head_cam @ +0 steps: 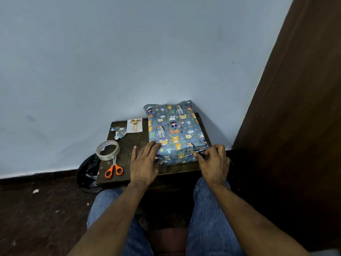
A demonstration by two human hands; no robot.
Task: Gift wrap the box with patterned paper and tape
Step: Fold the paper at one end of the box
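The box (175, 130), wrapped in blue paper printed with cartoon animals, lies flat on a small dark wooden table (129, 145) against the wall. My left hand (144, 162) rests with straight fingers on the box's near left corner, pressing the paper down. At the near right corner my right hand (212, 161) has its fingers bent and fingertips on the folded paper edge. A roll of clear tape (108, 150) stands at the table's left side.
Orange-handled scissors (114, 169) lie near the table's front left edge, below the tape. A white card with gold ornaments (135, 125) and paper scraps (119, 132) sit at the back left. A black bag (87, 172) lies on the floor left of the table. A brown wooden panel (295, 108) stands to the right.
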